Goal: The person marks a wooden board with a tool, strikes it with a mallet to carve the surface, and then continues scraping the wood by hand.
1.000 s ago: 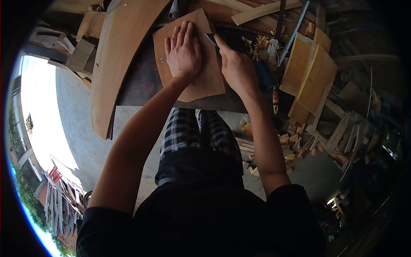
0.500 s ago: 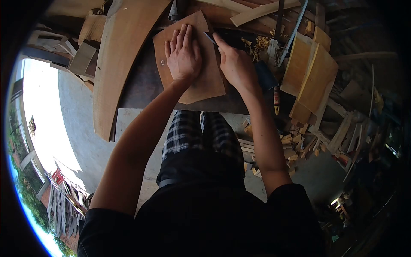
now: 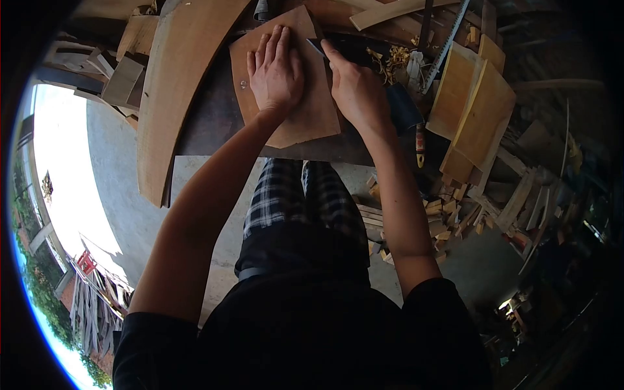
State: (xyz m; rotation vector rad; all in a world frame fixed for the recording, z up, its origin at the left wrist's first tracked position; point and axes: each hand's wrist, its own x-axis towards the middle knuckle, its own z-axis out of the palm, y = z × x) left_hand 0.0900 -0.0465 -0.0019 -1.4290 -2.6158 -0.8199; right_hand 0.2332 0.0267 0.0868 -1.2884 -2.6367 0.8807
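A thin wooden panel lies flat on the dark bench, toward its far edge, and the panel's near corner reaches almost to the bench's near edge. The left hand is spread flat on the panel's far half with the fingers together, pressing it down and gripping nothing. The right hand is closed around a small dark tool. Its forefinger lies along the tool, and the tip sits at the panel's right edge near the far corner. Whether the tool is a pencil or a blade cannot be told. The two hands are close side by side but do not touch.

By the look of it, the step in hand is running the tool along the panel's right edge while the other hand keeps the panel from slipping. The next move calls for steady downward pressure from the left hand. The tip has to stay tight against the edge, and the fingers on the panel have to stay clear of its path.

At the bench's left edge lies a long curved plank, with small blocks beyond it. Near the far right corner are curled shavings and a saw. Just right of the right hand lies a dark blue pad, and yellow boards lean at the bench's right end. Offcuts litter the floor below them.
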